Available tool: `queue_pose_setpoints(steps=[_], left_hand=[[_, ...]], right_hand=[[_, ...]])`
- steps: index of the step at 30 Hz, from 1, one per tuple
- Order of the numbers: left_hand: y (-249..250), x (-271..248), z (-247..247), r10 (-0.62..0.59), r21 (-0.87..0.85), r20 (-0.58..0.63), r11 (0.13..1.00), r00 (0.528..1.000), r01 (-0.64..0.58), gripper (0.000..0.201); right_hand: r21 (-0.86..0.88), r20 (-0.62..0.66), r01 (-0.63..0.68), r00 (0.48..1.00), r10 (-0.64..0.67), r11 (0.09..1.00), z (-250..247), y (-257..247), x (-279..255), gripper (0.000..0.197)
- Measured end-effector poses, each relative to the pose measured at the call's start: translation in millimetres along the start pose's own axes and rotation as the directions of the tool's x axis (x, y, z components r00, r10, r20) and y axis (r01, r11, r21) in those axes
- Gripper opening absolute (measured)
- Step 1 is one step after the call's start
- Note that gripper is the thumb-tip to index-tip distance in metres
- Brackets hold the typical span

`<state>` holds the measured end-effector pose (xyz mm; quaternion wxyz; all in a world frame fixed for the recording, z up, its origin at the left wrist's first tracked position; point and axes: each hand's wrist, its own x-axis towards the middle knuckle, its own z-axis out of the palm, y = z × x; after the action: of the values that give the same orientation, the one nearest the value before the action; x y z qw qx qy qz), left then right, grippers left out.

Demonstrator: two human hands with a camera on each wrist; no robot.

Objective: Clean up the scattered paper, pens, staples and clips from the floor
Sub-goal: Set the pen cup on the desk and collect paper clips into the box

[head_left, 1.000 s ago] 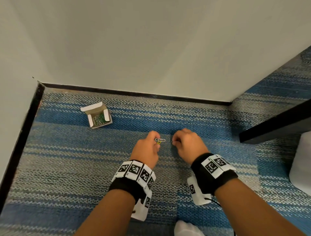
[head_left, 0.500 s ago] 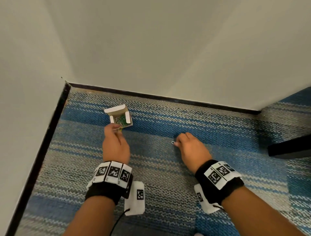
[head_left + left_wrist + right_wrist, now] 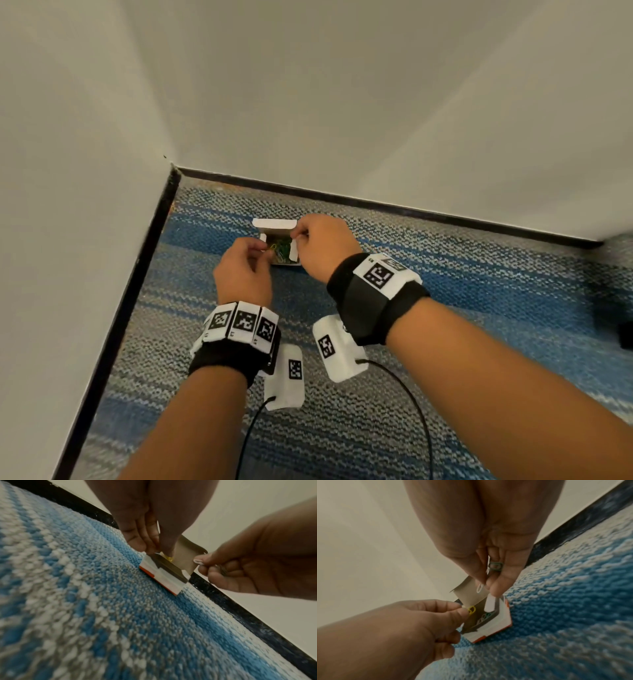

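right wrist, yellow clip (image 3: 471, 610) pinched over open clip box (image 3: 494, 623)

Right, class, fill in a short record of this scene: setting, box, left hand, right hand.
setting: striped blue-grey carpet in a wall corner
box: small open cardboard box on the carpet, coloured clips inside
left hand: left hand pinches a yellow clip over the box
right hand: right hand pinches a white clip, with a dark green clip also in its fingers
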<state>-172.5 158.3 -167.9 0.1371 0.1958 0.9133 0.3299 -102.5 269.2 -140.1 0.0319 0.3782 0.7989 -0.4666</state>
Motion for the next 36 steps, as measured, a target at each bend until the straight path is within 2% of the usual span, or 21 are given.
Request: queue_pose_setpoints(steps=[2,4,9,12,14,16,18,20,23,25,27,30,33,36], left_hand=[[-1.1,2.1,-0.8,-0.018,-0.061,0.001,0.998,1.000,0.018,0.011],[-1.7,3.6,-0.8,-0.026,-0.117,0.021,0.993,0.999,0.028,0.018],[-7.9,5.9,-1.4,0.003,-0.188,0.020,0.982,1.000,0.001,0.033],[-13.5,8.7,-2.8,0.040,-0.188,0.063,0.982,0.997,-0.027,0.062],[-18.5,12.5,-2.4,0.019,-0.172,0.171,0.985,0.985,0.011,0.092],[-21.3,16.7,-1.5,0.020,-0.188,0.290,0.982,0.957,0.037,0.109],[-20.7,20.9,-1.0,0.045,-0.176,0.351,0.984,0.935,0.019,0.105],[-17.0,24.0,-1.8,0.062,-0.105,0.346,0.994,0.936,-0.027,0.086],[-16.1,24.4,-2.5,0.069,-0.051,0.325,0.997,0.943,-0.055,0.066],[-19.5,22.1,0.1,0.082,-0.028,0.346,0.997,0.935,-0.077,0.064],[-22.1,17.6,4.3,0.098,-0.020,0.382,0.995,0.919,-0.098,0.063],[-23.4,10.5,10.2,0.108,-0.029,0.367,0.994,0.924,-0.105,0.061],[-20.6,4.0,15.5,0.115,-0.057,0.360,0.993,0.926,-0.102,0.059],[-19.9,-2.1,19.7,0.111,-0.069,0.368,0.993,0.923,-0.092,0.062]], right_hand=[[0.046,-0.030,-0.031,0.999,0.032,0.998,6.7,-4.0,3.4,0.022],[0.173,-0.031,-0.070,0.997,0.076,0.983,11.5,-3.3,3.7,0.024],[0.502,0.013,-0.172,0.982,0.191,0.848,21.5,-2.0,3.8,0.044],[0.566,0.043,-0.198,0.977,0.211,0.801,24.3,-1.1,5.3,0.066],[0.565,0.051,-0.202,0.976,0.211,0.800,24.6,-0.7,7.3,0.077],[0.561,0.035,-0.189,0.978,0.206,0.806,25.2,-0.6,8.5,0.084],[0.559,0.015,-0.182,0.978,0.209,0.809,26.2,0.1,9.2,0.086],[0.544,-0.007,-0.160,0.981,0.195,0.824,25.4,2.3,7.0,0.077],[0.374,-0.152,-0.049,0.982,0.113,0.926,14.4,6.4,-0.7,0.041],[0.281,-0.243,0.010,0.968,0.061,0.960,5.8,11.8,-4.9,0.031],[0.361,-0.221,0.000,0.972,0.086,0.933,0.6,20.2,-7.6,0.036],[0.505,-0.142,-0.067,0.977,0.160,0.860,0.8,30.9,-12.4,0.041],[0.513,-0.135,-0.045,0.982,0.133,0.857,3.3,36.4,-20.4,0.042],[0.448,-0.190,-0.010,0.976,0.106,0.894,2.4,40.4,-25.4,0.040]])
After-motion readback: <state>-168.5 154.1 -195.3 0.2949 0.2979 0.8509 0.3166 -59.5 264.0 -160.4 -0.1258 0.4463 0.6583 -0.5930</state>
